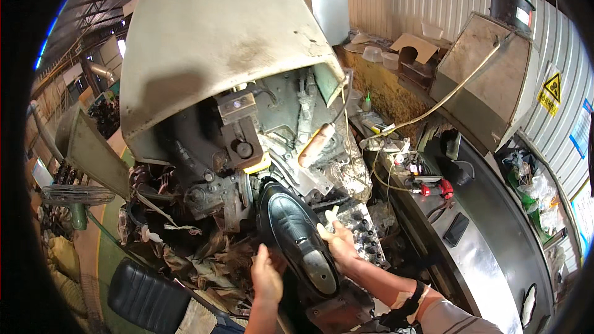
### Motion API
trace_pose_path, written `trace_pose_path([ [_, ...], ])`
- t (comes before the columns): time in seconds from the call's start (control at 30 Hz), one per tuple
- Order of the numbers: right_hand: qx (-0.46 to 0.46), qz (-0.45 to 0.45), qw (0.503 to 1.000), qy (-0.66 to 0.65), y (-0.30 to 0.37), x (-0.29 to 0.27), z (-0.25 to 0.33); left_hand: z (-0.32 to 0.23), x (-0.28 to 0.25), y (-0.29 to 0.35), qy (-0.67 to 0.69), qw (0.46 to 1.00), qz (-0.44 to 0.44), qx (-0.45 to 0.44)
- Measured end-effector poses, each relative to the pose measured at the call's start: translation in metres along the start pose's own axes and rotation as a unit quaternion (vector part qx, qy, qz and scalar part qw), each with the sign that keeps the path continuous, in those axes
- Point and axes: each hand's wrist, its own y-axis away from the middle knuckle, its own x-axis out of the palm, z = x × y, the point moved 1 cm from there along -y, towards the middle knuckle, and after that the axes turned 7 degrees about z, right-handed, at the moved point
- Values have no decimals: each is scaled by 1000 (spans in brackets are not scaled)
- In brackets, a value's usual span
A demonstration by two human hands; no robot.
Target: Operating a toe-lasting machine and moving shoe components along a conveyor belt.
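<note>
A black leather shoe (294, 226) points its toe up into the machine, below a yellow part (258, 164). Its open top shows a pale surface with a small hole near the heel end. My left hand (266, 275) is just left of the shoe, fingers extended and holding nothing I can see. On the other side, my right hand (339, 244) lies close against the shoe's edge. Its fingers stretch toward the knobbed panel (364, 230), with pale yellow coverings at the fingertips. Whether either hand touches the shoe is hard to tell.
A big cream hood (229, 18) overhangs the machine (238, 142). To the right run a metal bench with a phone (456, 229) and a red-ended tool (436, 189), then a dark curved belt (489, 222). A black padded seat (148, 295) stands lower left.
</note>
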Motion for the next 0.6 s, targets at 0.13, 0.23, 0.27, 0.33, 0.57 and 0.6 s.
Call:
trace_pose_path([
  [0.13,-30,-17,998,48,-37,-2,-23,6,35,-24,70,996,-35,31],
  [0.23,-6,8,1000,2,-39,19,-22,7,16,-44,89,990,-110,27],
  [0.27,-11,5,1000,4,-47,16,-26,9,16,-50,90,990,-105,25],
  [0.33,-92,-118,965,214,-65,6,-35,11,20,-60,117,989,-93,2],
  [0.57,-8,-49,999,19,-73,5,-41,14,10,-72,149,985,-91,-19],
  [0.6,-2,-41,999,-3,-73,6,-42,16,10,-72,150,984,-95,-23],
])
